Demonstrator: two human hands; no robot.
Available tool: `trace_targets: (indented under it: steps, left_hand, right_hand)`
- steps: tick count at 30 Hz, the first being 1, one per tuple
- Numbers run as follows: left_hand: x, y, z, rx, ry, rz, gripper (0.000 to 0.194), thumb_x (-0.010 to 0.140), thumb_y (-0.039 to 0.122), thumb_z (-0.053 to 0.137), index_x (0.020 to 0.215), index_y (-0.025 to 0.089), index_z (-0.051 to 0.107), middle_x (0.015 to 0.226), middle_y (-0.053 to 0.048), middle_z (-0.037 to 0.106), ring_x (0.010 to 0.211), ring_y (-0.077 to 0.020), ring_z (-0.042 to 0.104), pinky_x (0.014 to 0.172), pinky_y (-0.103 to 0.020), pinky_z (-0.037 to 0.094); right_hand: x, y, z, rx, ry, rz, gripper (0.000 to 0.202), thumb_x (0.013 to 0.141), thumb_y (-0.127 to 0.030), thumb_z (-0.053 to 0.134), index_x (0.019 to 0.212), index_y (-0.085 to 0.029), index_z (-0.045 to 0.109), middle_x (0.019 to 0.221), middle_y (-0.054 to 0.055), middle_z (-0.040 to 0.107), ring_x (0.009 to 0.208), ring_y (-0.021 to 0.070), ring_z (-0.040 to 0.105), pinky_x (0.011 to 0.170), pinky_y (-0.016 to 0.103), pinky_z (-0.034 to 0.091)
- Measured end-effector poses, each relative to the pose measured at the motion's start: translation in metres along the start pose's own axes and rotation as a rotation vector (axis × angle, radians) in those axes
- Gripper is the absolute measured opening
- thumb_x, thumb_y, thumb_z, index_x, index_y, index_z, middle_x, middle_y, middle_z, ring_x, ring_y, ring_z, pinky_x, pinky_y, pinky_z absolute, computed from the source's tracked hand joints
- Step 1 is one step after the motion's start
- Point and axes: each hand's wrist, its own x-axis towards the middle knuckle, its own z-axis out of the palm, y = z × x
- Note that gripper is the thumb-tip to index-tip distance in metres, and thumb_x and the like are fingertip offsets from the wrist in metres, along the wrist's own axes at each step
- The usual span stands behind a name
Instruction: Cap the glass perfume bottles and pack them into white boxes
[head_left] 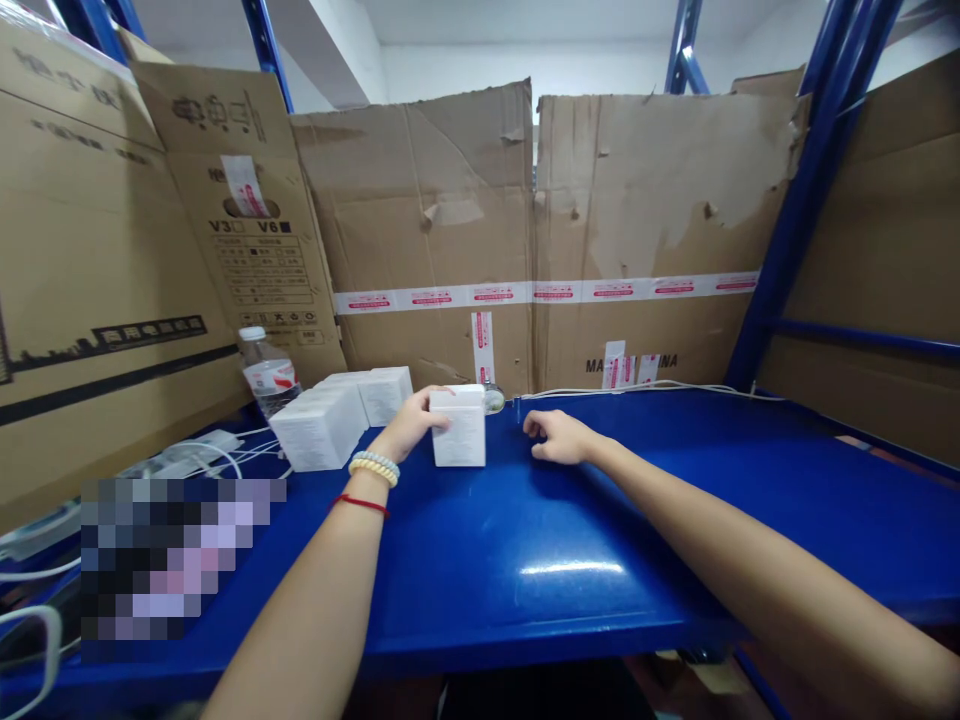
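Observation:
A small white box (460,437) stands upright on the blue tabletop (480,560), near the middle. My left hand (415,423) grips its upper left part, with the thumb across the front. Yellow and grey bands and a red string circle my left wrist. To the right, apart from the box, my right hand (556,437) hovers at the table with curled fingers, and nothing shows between them. Just behind the held box sits a small round metallic thing (493,397), partly hidden. Several more white boxes (319,428) stand in a group left of my left hand.
A plastic bottle (268,372) stands behind the white boxes. White cables and a power strip (195,452) lie at the left, beside a pixelated patch. Cardboard sheets (420,220) wall the back and sides. A thin cable (645,388) runs along the back edge.

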Motion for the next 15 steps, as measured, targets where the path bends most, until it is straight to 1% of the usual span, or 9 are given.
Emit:
trace_targets:
  steps: [2, 4, 5, 7, 9, 10, 11, 12, 15]
  left_hand:
    - [0.001, -0.004, -0.008, -0.056, 0.112, -0.021, 0.042, 0.046, 0.016, 0.06, 0.088, 0.016, 0.058, 0.077, 0.001, 0.061, 0.074, -0.0165, 0.056, 0.063, -0.027, 0.042]
    - [0.002, -0.006, -0.009, -0.093, 0.18, -0.039, 0.042, 0.045, 0.016, 0.057, 0.087, 0.016, 0.058, 0.075, 0.002, 0.06, 0.071, -0.0156, 0.054, 0.06, -0.025, 0.039]
    - [0.002, -0.007, -0.007, -0.105, 0.193, -0.044, 0.041, 0.044, 0.016, 0.056, 0.086, 0.016, 0.057, 0.074, 0.002, 0.059, 0.07, -0.0153, 0.053, 0.06, -0.025, 0.039]
    - [0.001, -0.006, -0.003, -0.114, 0.185, -0.039, 0.041, 0.044, 0.015, 0.055, 0.085, 0.016, 0.057, 0.072, 0.003, 0.058, 0.069, -0.0145, 0.051, 0.059, -0.024, 0.037]
    - [0.001, -0.007, -0.001, -0.115, 0.16, -0.025, 0.041, 0.044, 0.015, 0.054, 0.085, 0.017, 0.056, 0.071, 0.004, 0.056, 0.067, -0.0137, 0.049, 0.058, -0.023, 0.036]
    - [0.001, -0.007, -0.001, -0.118, 0.147, -0.019, 0.042, 0.044, 0.014, 0.054, 0.085, 0.017, 0.056, 0.07, 0.004, 0.056, 0.067, -0.0133, 0.049, 0.057, -0.023, 0.036]
    - [0.002, -0.009, -0.001, -0.123, 0.133, -0.013, 0.042, 0.044, 0.014, 0.053, 0.086, 0.018, 0.056, 0.07, 0.004, 0.055, 0.066, -0.013, 0.048, 0.056, -0.023, 0.035]
    - [0.002, -0.01, -0.002, -0.128, 0.118, -0.007, 0.043, 0.044, 0.013, 0.052, 0.086, 0.018, 0.056, 0.07, 0.004, 0.055, 0.065, -0.0126, 0.047, 0.055, -0.022, 0.034]
    - [0.003, -0.013, -0.003, -0.137, 0.068, 0.026, 0.043, 0.043, 0.012, 0.051, 0.086, 0.018, 0.055, 0.07, 0.004, 0.054, 0.064, -0.0119, 0.046, 0.053, -0.021, 0.032]
  right_hand:
    - [0.011, 0.005, 0.0, -0.077, 0.064, 0.109, 0.029, 0.068, -0.021, 0.058, 0.097, -0.018, 0.06, 0.101, 0.008, 0.066, 0.092, 0.0235, 0.061, 0.076, 0.031, 0.045]
    - [0.023, 0.01, 0.003, -0.123, 0.119, 0.206, 0.036, 0.071, -0.021, 0.055, 0.106, -0.017, 0.057, 0.11, 0.011, 0.063, 0.099, 0.0254, 0.059, 0.079, 0.032, 0.045]
    - [0.029, 0.011, 0.005, -0.134, 0.143, 0.24, 0.042, 0.072, -0.021, 0.054, 0.114, -0.016, 0.054, 0.116, 0.013, 0.061, 0.103, 0.0264, 0.058, 0.081, 0.033, 0.045]
    - [0.043, 0.013, 0.01, -0.151, 0.182, 0.272, 0.057, 0.075, -0.02, 0.052, 0.13, -0.015, 0.043, 0.129, 0.016, 0.052, 0.112, 0.0285, 0.054, 0.086, 0.035, 0.043]
    - [0.057, 0.016, 0.013, -0.175, 0.2, 0.249, 0.067, 0.077, -0.018, 0.051, 0.141, -0.015, 0.031, 0.14, 0.017, 0.042, 0.122, 0.03, 0.046, 0.093, 0.037, 0.04]
    - [0.063, 0.018, 0.015, -0.186, 0.192, 0.226, 0.068, 0.078, -0.018, 0.05, 0.143, -0.016, 0.029, 0.143, 0.016, 0.038, 0.125, 0.0301, 0.043, 0.096, 0.037, 0.038]
    - [0.069, 0.02, 0.016, -0.194, 0.175, 0.205, 0.066, 0.079, -0.017, 0.05, 0.142, -0.016, 0.03, 0.144, 0.015, 0.038, 0.126, 0.03, 0.04, 0.098, 0.037, 0.036]
    - [0.073, 0.021, 0.018, -0.198, 0.154, 0.19, 0.061, 0.08, -0.018, 0.05, 0.139, -0.016, 0.036, 0.142, 0.015, 0.041, 0.126, 0.0296, 0.041, 0.098, 0.037, 0.035]
    - [0.079, 0.026, 0.021, -0.187, 0.117, 0.196, 0.04, 0.083, -0.022, 0.049, 0.123, -0.017, 0.052, 0.121, 0.015, 0.06, 0.113, 0.0282, 0.052, 0.088, 0.035, 0.04]
